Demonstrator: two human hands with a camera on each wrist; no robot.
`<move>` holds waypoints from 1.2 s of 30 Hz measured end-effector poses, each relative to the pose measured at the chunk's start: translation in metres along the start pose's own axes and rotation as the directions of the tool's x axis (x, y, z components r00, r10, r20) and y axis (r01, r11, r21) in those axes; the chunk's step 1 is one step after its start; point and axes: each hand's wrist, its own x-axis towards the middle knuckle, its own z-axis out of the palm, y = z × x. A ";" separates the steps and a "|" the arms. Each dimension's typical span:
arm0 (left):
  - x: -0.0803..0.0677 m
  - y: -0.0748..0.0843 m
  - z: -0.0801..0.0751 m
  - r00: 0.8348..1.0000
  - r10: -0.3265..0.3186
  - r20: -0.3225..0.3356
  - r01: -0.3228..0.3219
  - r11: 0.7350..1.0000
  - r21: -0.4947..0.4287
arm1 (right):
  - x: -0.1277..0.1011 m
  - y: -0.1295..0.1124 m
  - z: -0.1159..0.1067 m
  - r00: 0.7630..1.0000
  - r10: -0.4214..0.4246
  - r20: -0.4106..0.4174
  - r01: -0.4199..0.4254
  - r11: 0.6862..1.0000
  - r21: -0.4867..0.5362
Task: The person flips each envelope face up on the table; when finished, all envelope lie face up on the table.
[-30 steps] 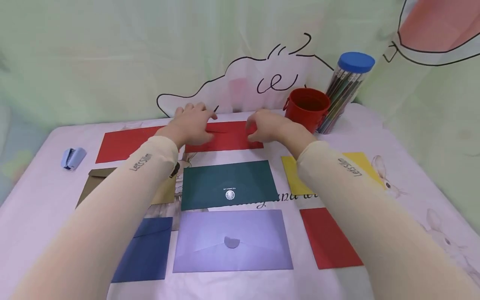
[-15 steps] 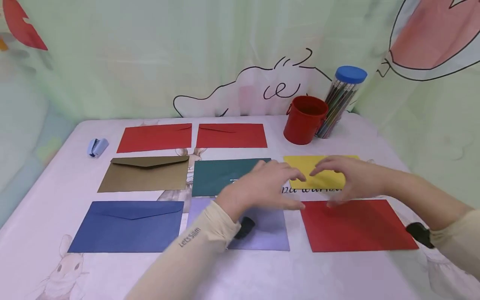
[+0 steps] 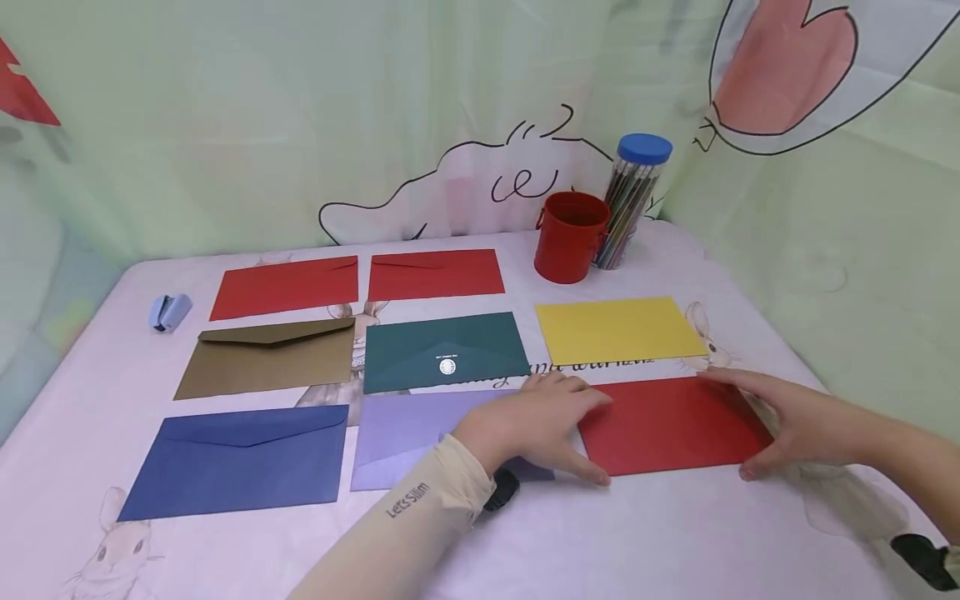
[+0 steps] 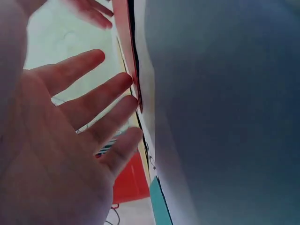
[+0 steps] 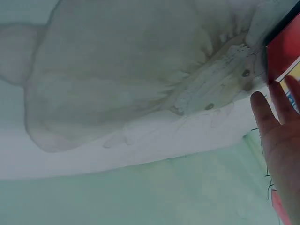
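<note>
In the head view a red envelope lies at the front right, between my two hands. My left hand is at its left edge, over part of a lavender envelope, with thumb and fingers spread. At the opposite edge is my right hand, its fingertips at the far right corner and thumb at the near one. Straight, spread fingers show in the left wrist view, beside the envelope's thin edge. The right wrist view shows fingertips right at the red envelope's corner.
Other envelopes lie in rows: blue, brown, dark green, yellow, and two red ones at the back. A red bucket and a blue-lidded pencil jar stand behind; a small light-blue stapler-like object sits left.
Both hands have come from the back red envelopes toward the front right, and now lie on either side of the front red envelope. The head view has shifted.
</note>
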 end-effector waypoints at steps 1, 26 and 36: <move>0.000 0.000 0.001 1.000 0.004 -0.004 -0.004 1.000 0.009 | 0.001 0.002 0.000 1.000 0.003 0.000 -0.003 1.000 -0.006; 0.005 0.013 0.006 0.996 -0.088 0.014 0.081 0.962 0.260 | -0.003 0.034 0.009 0.981 -0.143 -0.128 0.123 0.981 -0.152; 0.003 0.004 -0.001 0.997 -0.068 0.030 0.066 0.995 0.077 | -0.005 0.032 0.004 0.982 -0.116 -0.149 0.111 0.993 -0.040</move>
